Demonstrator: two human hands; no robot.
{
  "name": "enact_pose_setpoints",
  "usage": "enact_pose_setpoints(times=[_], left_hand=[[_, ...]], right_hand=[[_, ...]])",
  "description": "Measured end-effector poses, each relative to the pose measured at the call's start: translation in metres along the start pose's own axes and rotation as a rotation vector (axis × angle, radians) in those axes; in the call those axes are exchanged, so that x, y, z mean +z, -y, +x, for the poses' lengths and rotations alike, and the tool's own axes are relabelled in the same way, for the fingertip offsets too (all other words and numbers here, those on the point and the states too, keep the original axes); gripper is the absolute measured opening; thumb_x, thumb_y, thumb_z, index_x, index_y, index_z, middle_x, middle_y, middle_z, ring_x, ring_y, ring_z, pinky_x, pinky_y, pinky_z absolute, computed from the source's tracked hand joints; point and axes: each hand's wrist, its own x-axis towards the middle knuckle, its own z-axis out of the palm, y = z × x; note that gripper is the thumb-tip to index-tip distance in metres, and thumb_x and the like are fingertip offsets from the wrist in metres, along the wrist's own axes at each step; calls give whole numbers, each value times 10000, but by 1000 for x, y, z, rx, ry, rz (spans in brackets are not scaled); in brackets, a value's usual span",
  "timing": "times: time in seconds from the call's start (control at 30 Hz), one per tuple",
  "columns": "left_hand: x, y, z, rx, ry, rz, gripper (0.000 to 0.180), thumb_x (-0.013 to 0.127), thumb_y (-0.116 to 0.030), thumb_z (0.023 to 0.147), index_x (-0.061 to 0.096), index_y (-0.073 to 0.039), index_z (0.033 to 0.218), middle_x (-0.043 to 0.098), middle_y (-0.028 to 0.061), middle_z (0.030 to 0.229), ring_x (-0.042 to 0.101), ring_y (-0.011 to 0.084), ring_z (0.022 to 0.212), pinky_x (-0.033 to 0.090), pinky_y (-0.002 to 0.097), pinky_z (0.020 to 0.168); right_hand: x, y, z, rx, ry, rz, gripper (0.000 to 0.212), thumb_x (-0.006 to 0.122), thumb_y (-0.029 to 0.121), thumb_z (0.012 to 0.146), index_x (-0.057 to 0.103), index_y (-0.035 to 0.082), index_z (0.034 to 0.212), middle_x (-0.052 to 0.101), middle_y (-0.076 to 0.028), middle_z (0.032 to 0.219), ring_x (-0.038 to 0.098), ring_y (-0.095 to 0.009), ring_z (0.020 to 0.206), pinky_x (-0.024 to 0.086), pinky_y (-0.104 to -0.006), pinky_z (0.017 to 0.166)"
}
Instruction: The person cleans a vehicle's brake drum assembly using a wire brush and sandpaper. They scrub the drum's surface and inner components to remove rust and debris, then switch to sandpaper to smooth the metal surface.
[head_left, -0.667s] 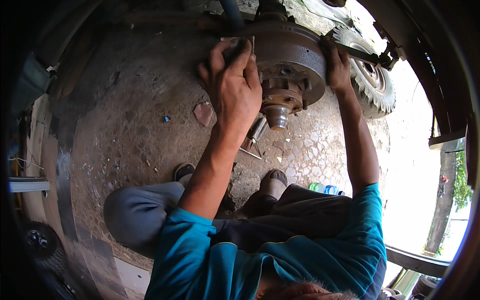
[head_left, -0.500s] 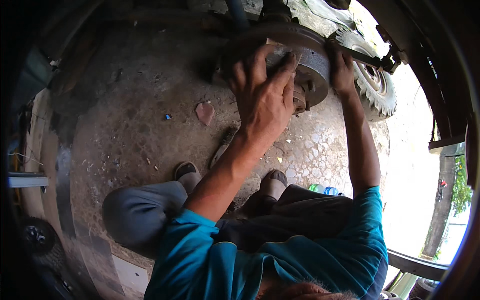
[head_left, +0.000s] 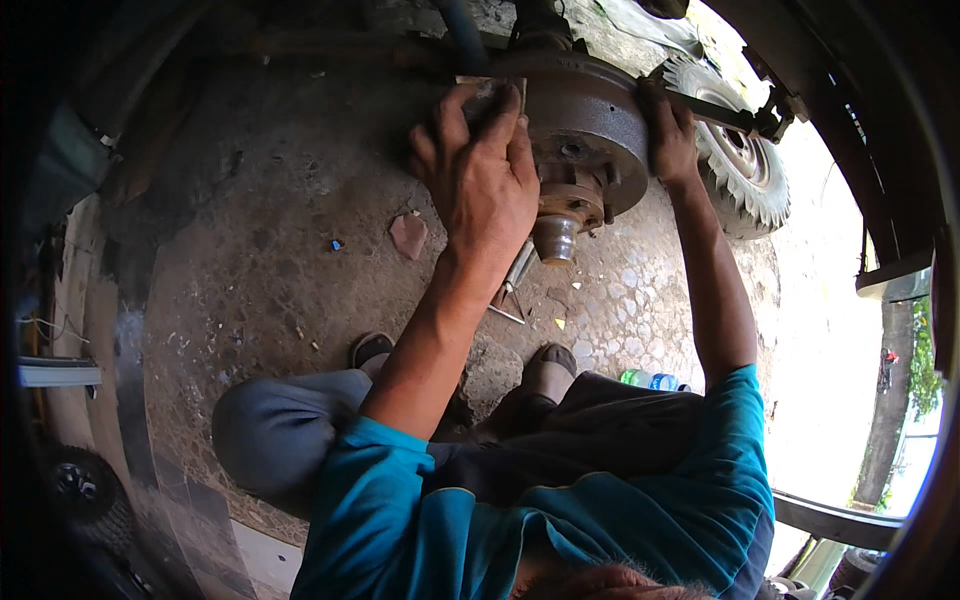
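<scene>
A rusty grey brake drum sits on an axle ahead of me, its hub ending in a bare metal tip that points toward me. My left hand grips a thin, brownish rectangular piece at the drum's left side. The fingers partly cover this piece, so its material is unclear. Against the drum's right edge, my right hand is closed with the fingers bent over the rim. Its fingertips are hidden in shadow.
A metal bar runs right from the drum, above a treaded wheel. On the floor lie a pinkish flat fragment, a blue scrap, a slim tool below the hub, and plastic bottles by my leg.
My left hand has moved left with the flat piece, from the drum's front to its left side, uncovering the hub. The right hand has shifted slightly left, still at the drum's edge.
</scene>
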Motion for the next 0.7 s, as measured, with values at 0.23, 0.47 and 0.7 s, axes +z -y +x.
enact_pose_setpoints(times=[0.23,0.47,0.7], left_hand=[[8,-14,-10,75,-11,-92,255,686,-164,873,744,-136,1120,537,73,1282,457,348,1112,368,461,972],[7,-45,-26,101,115,16,298,699,-133,840,739,-158,1134,494,80,1313,424,343,1138,372,480,972],[-1,-17,-7,20,11,15,262,663,-146,892,735,-116,1143,541,101,1261,459,343,1084,379,454,982]], right_hand=[[0,10,1,246,32,232,344,491,238,986,626,-11,1181,678,-217,1073,658,-291,980,469,-343,918],[3,0,1,46,-22,59,330,485,221,988,627,0,1187,678,-213,1076,655,-289,985,468,-344,916],[1,5,-1,11,0,-25,314,479,140,960,612,26,1221,670,-218,1090,659,-354,1008,486,-370,914]])
